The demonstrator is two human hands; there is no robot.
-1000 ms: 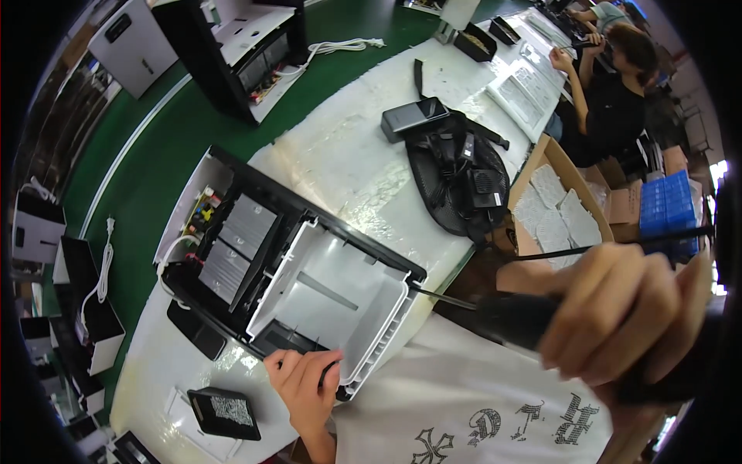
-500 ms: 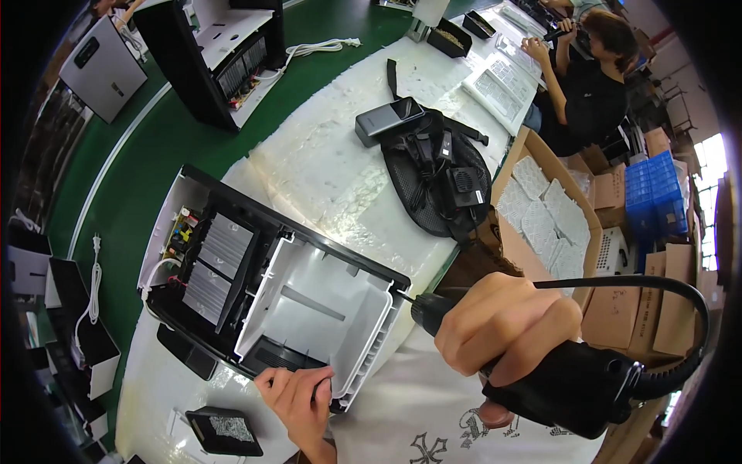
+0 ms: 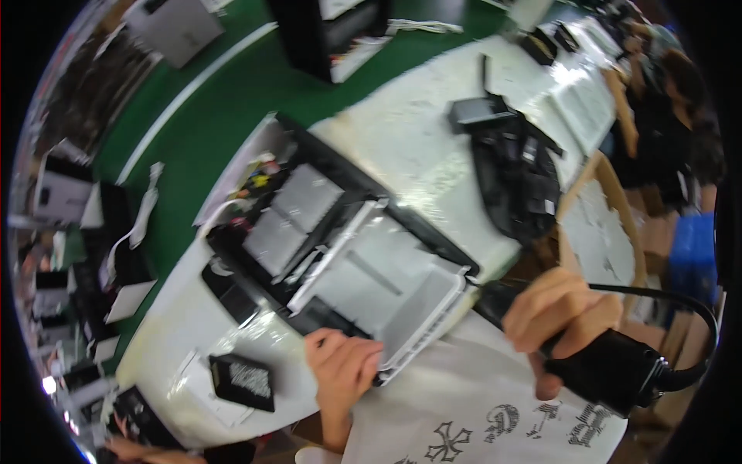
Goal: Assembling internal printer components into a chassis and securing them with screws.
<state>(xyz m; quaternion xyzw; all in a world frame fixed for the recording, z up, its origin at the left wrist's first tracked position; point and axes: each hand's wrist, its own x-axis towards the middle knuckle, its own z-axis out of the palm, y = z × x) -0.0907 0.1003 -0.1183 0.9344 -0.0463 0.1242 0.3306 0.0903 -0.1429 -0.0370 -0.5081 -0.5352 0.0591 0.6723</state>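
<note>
An opened appliance housing (image 3: 423, 244), black outside with a white inner tray (image 3: 382, 267), lies slanted before me. At its far left end are a small circuit board (image 3: 261, 176) and grey ribbed metal blocks (image 3: 294, 220). Fingers curled over the near edge, my left hand (image 3: 342, 367) grips the housing by its lower right corner. My right hand (image 3: 563, 313) is wrapped round a black corded electric screwdriver (image 3: 607, 367). Its nose points left at the housing's right end; blur hides whether the tip touches.
Left of my left hand sits a small black tray (image 3: 241, 381) of small parts. Beyond the housing lie a black mesh bag (image 3: 514, 182) and a grey box-shaped device (image 3: 481, 116). An open carton (image 3: 576, 185) stands at right, near a person in black (image 3: 668, 147). Another housing (image 3: 328, 39) stands at the back.
The whole view has swung, so everything sits further right in it and is blurred. Both hands keep their holds, and the screwdriver stays at the housing's right end.
</note>
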